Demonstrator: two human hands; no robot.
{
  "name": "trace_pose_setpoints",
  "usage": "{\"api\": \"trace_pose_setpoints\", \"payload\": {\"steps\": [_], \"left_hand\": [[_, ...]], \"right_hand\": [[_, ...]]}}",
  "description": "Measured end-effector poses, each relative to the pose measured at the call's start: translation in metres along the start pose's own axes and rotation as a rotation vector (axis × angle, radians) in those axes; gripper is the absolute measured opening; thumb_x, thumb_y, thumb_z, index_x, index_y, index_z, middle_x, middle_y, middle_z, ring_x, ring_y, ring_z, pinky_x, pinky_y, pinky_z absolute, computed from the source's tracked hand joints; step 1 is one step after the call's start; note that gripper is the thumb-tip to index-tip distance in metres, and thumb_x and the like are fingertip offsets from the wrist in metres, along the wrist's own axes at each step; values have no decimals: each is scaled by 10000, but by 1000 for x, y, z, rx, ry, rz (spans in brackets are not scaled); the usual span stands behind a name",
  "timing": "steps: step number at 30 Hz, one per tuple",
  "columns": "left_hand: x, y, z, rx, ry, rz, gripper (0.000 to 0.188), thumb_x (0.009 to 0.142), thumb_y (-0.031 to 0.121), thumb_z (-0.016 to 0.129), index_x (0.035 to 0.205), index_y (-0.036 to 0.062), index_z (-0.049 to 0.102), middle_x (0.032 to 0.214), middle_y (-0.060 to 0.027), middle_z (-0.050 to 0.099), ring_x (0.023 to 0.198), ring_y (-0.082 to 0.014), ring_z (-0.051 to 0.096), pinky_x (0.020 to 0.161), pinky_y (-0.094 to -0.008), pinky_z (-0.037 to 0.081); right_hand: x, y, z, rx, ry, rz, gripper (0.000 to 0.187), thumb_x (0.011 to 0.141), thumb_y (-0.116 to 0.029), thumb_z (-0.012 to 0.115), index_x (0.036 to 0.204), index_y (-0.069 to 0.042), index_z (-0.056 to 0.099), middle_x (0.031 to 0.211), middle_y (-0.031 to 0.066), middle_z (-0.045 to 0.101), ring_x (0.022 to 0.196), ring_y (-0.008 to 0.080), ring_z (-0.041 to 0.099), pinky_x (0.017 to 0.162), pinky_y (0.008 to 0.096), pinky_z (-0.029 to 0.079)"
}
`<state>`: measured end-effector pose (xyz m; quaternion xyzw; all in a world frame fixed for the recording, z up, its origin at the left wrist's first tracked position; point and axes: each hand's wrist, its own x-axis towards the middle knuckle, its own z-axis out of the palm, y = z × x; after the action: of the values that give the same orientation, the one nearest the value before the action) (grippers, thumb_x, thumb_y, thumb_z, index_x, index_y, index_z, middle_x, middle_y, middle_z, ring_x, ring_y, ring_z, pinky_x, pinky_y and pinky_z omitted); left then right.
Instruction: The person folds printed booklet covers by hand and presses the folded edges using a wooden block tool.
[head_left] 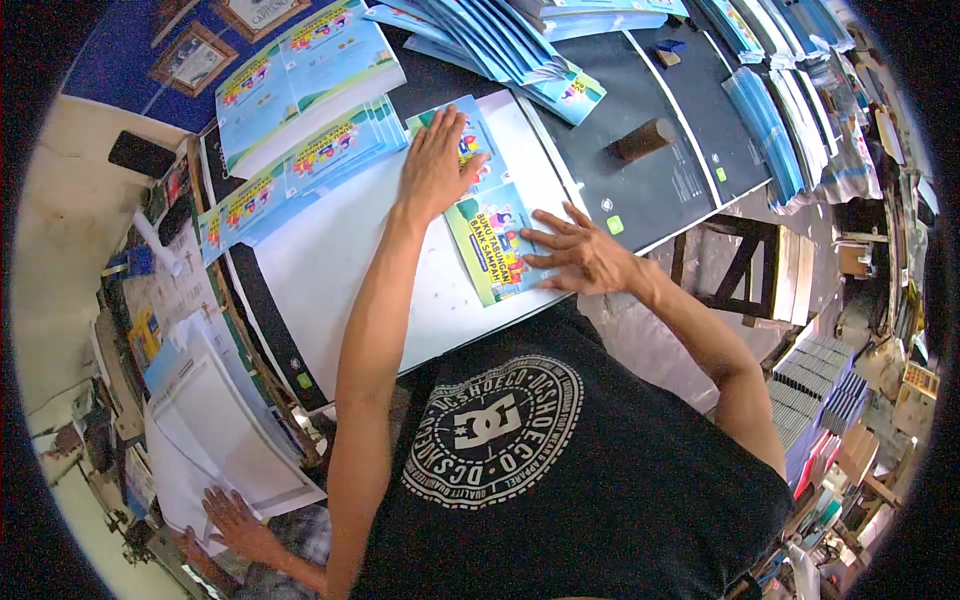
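A colourful printed booklet cover (490, 245), light blue with yellow and green, lies unfolded on a white sheet (330, 290) on the table. My left hand (435, 165) rests flat on its far half, thumb out to the side, hiding part of the print. Across from it, my right hand (585, 255) has its fingers spread, the fingertips at the cover's right edge near the table's front. Neither hand grips anything. To the left of my left hand, a fanned row of similar covers (330, 150) lies beside a thick stack of them (300, 75).
Folded blue booklets (480, 45) are heaped at the far side. A brown cylinder (640, 140) lies on the dark tabletop (600, 90). More booklet piles (765, 120) stand at right. At lower left, another person's hand (240, 525) touches large white sheets (220, 430).
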<state>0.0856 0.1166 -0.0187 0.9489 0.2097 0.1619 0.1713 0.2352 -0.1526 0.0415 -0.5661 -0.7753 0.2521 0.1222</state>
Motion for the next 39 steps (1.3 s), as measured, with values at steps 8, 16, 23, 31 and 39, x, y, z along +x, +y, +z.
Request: {"api": "trace_pose_setpoints", "payload": {"steps": [8, 16, 23, 31, 39], "left_hand": [[0, 6, -6, 28, -30, -15, 901, 907, 624, 592, 1493, -28, 380, 1592, -222, 322, 1503, -343, 264, 1214, -508, 217], [2, 29, -11, 38, -74, -155, 1433, 540, 844, 748, 1535, -60, 254, 1636, -214, 213, 1534, -357, 151, 1230, -556, 122], [7, 33, -12, 32, -131, -214, 1524, 456, 877, 755, 1550, -44, 228, 1643, -206, 194, 1542, -359, 112, 1232, -565, 91], [2, 32, -8, 24, -76, -230, 1537, 439, 880, 758, 1545, -52, 235, 1641, -207, 201, 1540, -362, 117, 1231, -568, 86], [-3, 27, 2, 70, 28, -226, 1552, 446, 870, 771, 1517, -119, 237, 1618, -312, 153, 1527, -421, 117, 1233, -535, 110]], "right_hand": [[-11, -5, 9, 4, 17, 19, 518, 910, -478, 638, 1358, -219, 637, 1592, 40, 395, 1500, 339, 287, 1192, 658, 151], [-23, -19, 7, 58, 85, 64, 526, 887, -402, 680, 1348, -153, 635, 1560, 68, 441, 1475, 324, 346, 1196, 597, 208], [-47, 43, -17, -29, 1179, 561, 659, 841, -206, 789, 1408, -21, 509, 1240, 192, 625, 1219, 306, 557, 1036, 412, 431], [17, 100, -55, 24, 1127, 596, 736, 836, -159, 802, 1424, -12, 384, 1183, 254, 619, 993, 368, 664, 873, 453, 525], [140, 69, -48, -419, 572, 98, 500, 907, -291, 648, 1371, -155, 520, 1233, 70, 634, 1140, 296, 601, 906, 427, 456]]}}
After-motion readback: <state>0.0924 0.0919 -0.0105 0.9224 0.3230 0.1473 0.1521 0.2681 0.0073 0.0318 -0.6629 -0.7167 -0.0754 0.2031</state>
